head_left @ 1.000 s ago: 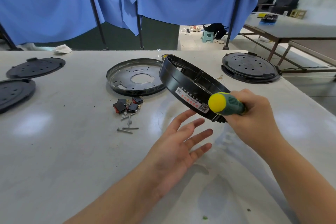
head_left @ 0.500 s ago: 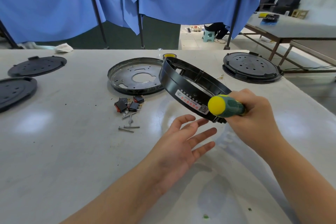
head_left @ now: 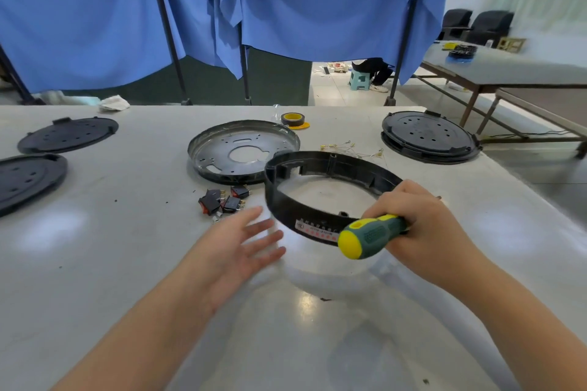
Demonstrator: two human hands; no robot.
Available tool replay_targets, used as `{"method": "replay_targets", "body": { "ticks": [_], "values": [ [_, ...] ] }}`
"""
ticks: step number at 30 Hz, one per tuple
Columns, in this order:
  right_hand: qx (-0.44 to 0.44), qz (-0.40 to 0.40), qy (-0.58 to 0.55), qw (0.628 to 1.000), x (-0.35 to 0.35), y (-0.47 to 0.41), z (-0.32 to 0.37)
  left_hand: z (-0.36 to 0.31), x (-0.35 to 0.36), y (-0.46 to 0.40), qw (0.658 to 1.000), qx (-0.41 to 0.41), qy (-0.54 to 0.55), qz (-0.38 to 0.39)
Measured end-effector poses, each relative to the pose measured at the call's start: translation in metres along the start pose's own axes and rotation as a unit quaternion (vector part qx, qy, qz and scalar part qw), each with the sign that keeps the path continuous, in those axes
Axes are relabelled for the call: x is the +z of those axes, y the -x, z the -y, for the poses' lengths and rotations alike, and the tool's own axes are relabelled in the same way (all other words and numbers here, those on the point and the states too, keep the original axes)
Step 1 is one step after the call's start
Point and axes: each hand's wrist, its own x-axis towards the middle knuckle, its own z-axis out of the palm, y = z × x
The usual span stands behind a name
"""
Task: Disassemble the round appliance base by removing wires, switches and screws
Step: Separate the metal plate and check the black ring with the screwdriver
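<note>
Fingers point(head_left: 409, 200) of the right hand point(head_left: 425, 228) clench a green-and-yellow screwdriver point(head_left: 370, 233) together with the near rim of the black plastic base ring point(head_left: 330, 165), held over the bench point(head_left: 95, 263). Left hand point(head_left: 235, 241) hovers released, fingers straight, beside the ring. Switches point(head_left: 222, 200) lie near the metal plate point(head_left: 243, 151).

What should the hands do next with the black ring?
Probably set the black ring down beside the metal plate. It looks stripped, with switches already out. The right hand grips it and the screwdriver; the left hand is open.
</note>
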Motion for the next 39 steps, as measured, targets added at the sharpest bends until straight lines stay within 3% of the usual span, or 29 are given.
{"method": "replay_targets", "body": {
  "ticks": [3,7,17,25,29,33,35,37,39],
  "values": [
    [-0.027,0.04,0.037,0.998,-0.001,0.001,0.005,-0.014,-0.001,-0.001,0.986,0.084,-0.146,-0.016],
    [-0.05,0.053,0.053,0.996,0.0,0.001,0.011,-0.014,0.011,-0.006,0.931,0.146,-0.332,-0.047],
    [-0.02,0.151,0.038,0.988,0.016,0.011,0.016,-0.004,0.018,-0.027,0.904,0.195,-0.372,-0.084],
    [-0.006,0.134,0.022,0.991,0.012,0.009,0.015,-0.002,0.011,-0.039,0.855,0.238,-0.449,-0.104],
    [0.114,-0.004,-0.08,0.99,-0.013,-0.005,0.004,-0.005,0.016,-0.053,0.847,0.23,-0.471,-0.09],
    [0.227,-0.065,-0.053,0.97,-0.039,-0.031,-0.022,-0.007,0.021,-0.065,0.865,0.236,-0.436,-0.07],
    [0.331,-0.056,-0.103,0.936,-0.045,-0.043,-0.042,-0.002,0.018,-0.068,0.873,0.257,-0.41,-0.066],
    [0.435,-0.065,-0.208,0.873,-0.046,-0.053,-0.06,0.004,0.014,-0.071,0.88,0.277,-0.378,-0.07],
    [0.492,-0.061,-0.195,0.846,-0.04,-0.057,-0.078,0.008,0.012,-0.071,0.904,0.282,-0.313,-0.074]
  ]
}}
